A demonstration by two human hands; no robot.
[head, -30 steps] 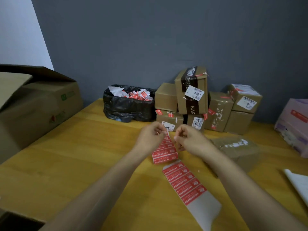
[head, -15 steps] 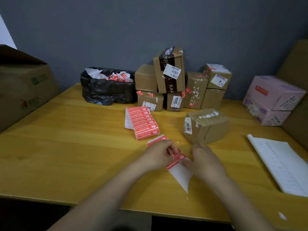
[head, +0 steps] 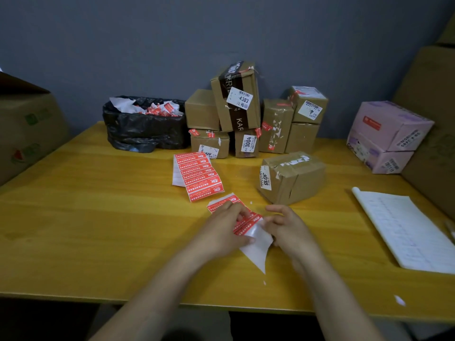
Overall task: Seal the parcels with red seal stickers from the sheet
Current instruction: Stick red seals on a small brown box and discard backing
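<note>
near the front edge of the yellow wooden table (head: 73, 230), a little right of its middle, both hands are on the sheet of red seal stickers (head: 256, 244). my left hand (head: 221, 232) lies on top of it, fingers spread over the red rows and thumb down on the bare white backing, pressing it to the wood, gripping nothing. my right hand (head: 288, 230) has its fingers curled in at the sheet's right edge and pinches there; sticker or backing, i cannot tell. the torn white tail of the sheet points toward the front edge.

just beyond my right hand sits the brown cardboard parcel (head: 298, 178) with a white "3018" label on its near-left face. toward the table's middle, just beside the sheet's far end, a folded strip of red stickers (head: 200, 175) lies face up.

along the back edge, against the grey wall, the stack of brown parcels (head: 236, 102) stands, some already with red stickers. left of it, a black plastic bag (head: 145, 129) holds red and white paper scraps. at the back right corner, two pink boxes (head: 389, 134) sit one on the other. by the right edge lies a white ruled pad (head: 406, 230). off the left edge, a large cardboard carton (head: 29, 124).
</note>
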